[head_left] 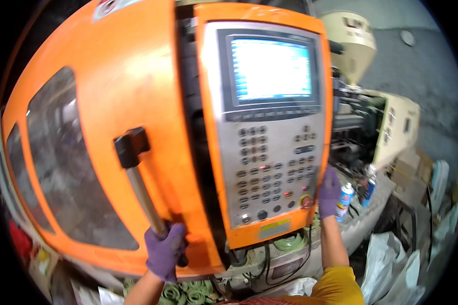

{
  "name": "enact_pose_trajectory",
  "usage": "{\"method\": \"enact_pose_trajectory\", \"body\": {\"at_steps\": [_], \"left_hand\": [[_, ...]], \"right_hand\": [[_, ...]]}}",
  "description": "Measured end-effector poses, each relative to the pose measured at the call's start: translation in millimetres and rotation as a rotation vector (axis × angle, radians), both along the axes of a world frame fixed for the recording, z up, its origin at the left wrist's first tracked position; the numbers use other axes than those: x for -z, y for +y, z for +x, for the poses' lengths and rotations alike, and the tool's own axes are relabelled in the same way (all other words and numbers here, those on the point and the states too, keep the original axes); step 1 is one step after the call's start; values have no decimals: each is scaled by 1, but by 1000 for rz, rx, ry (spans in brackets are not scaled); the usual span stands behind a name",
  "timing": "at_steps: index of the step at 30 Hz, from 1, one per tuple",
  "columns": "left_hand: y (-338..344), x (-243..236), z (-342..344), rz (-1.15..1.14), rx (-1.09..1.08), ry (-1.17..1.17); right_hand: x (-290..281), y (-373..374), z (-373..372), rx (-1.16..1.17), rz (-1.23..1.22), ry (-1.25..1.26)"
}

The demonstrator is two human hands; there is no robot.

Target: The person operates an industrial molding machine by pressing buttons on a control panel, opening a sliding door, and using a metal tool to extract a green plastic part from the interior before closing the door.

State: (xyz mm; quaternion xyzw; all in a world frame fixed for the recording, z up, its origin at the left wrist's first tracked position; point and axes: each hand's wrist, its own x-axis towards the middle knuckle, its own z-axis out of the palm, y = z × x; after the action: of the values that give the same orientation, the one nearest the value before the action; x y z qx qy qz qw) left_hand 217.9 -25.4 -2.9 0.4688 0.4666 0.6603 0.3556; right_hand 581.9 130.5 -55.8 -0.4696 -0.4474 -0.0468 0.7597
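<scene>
My left hand (164, 250), in a purple glove, is closed around the lower part of a long metal door handle (146, 199) with black end mounts. The handle is fixed to the orange sliding door (130, 66) of a large moulding machine. Right of the door stands an orange-framed control panel (229, 193) with a lit screen (271, 68), rows of buttons and a red emergency stop knob (307, 202). Against the panel's lower right edge lies my right hand (330, 194), also purple-gloved, its fingers pointing up along the side. The panel's edge partly hides that hand.
Two spray cans (345, 199) (369, 189) stand on the machine bed beside my right hand. Green coiled parts (185, 294) lie below the door. Black cables (267, 264) hang under the panel. A cream hopper (352, 43) rises behind; plastic bags (387, 262) lie at the right.
</scene>
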Motion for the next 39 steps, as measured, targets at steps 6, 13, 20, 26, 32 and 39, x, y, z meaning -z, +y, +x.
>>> {"method": "enact_pose_trajectory", "body": {"at_steps": [6, 13, 20, 26, 32, 39], "left_hand": [[17, 7, 7, -48, 91, -45], [7, 9, 1, -39, 61, -47], [7, 4, 3, -53, 20, -42], [14, 23, -5, 177, 86, -50], [19, 22, 1, 211, 93, -75], [18, 19, 2, 223, 106, -24]], "right_hand": [[5, 6, 50, -188, 70, -7], [4, 6, 21, -261, 60, 68], [1, -6, 17, -180, 68, 60], [-11, -19, 0, -202, 8, 145], [-9, -14, 9, -132, 117, 36], [-9, -10, 5, -75, 135, 87]]}}
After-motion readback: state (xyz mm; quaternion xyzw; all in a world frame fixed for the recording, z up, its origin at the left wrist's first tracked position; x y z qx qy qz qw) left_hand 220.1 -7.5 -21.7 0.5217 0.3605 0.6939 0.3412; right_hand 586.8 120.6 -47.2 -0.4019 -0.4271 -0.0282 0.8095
